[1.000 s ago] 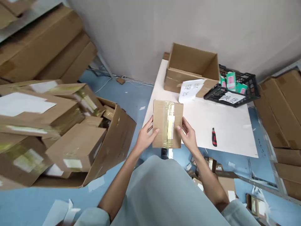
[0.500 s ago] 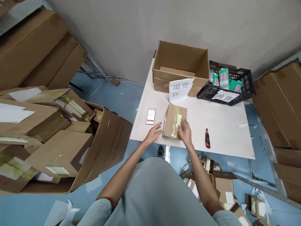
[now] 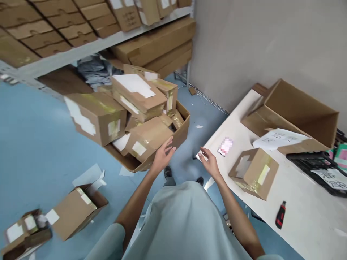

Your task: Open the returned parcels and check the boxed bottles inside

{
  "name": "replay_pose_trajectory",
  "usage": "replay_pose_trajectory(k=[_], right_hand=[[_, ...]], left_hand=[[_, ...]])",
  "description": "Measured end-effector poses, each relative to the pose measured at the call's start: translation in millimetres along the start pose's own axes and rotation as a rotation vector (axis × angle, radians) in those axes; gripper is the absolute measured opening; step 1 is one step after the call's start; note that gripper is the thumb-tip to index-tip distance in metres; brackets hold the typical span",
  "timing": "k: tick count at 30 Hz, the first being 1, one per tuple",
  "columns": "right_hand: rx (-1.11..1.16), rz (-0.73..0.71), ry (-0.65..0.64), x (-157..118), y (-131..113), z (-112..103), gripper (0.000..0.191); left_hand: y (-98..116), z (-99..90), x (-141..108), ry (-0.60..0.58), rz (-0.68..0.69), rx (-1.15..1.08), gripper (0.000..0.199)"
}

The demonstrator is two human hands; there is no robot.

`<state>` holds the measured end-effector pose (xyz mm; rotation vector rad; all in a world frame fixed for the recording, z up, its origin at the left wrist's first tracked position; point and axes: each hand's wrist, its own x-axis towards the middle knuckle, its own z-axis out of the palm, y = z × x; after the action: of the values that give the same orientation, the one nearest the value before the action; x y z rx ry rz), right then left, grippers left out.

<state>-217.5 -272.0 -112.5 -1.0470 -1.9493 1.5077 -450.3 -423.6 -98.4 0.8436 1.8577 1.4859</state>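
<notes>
My left hand (image 3: 163, 155) is open, fingers apart, close to the rim of a large carton (image 3: 181, 136) heaped with taped parcels. A brown parcel (image 3: 150, 135) in that carton lies nearest its fingertips; whether they touch, I cannot tell. My right hand (image 3: 209, 162), open and holding nothing, hovers by the corner of the white table (image 3: 244, 213). Beyond it a phone (image 3: 225, 146) with a blurred screen lies on the table. A taped cardboard box (image 3: 256, 171) stands on the tabletop, and a red and black box cutter (image 3: 281, 215) lies near it.
An open carton (image 3: 292, 104) with a handwritten paper sign (image 3: 279, 139) stands at the table's back, beside a black crate (image 3: 311, 169). A shelf (image 3: 100, 45) full of boxes runs along the upper left. Opened boxes (image 3: 73, 213) and paper scraps lie on the blue floor.
My view has turned left, toward the carton of parcels. Both hands have left the taped box on the table; my right hand no longer touches it.
</notes>
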Motion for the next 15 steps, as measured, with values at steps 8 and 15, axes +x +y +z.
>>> replay_pose_trajectory(k=[8,15], right_hand=[[0.033,-0.123,-0.239,84,-87,168,0.055],[-0.081,-0.067,-0.025,157,-125,246,0.072]], left_hand=[[-10,-202.6,11,0.501,0.034,0.103,0.066],[-16,-266.5,49,0.637,0.111,0.164,0.06]])
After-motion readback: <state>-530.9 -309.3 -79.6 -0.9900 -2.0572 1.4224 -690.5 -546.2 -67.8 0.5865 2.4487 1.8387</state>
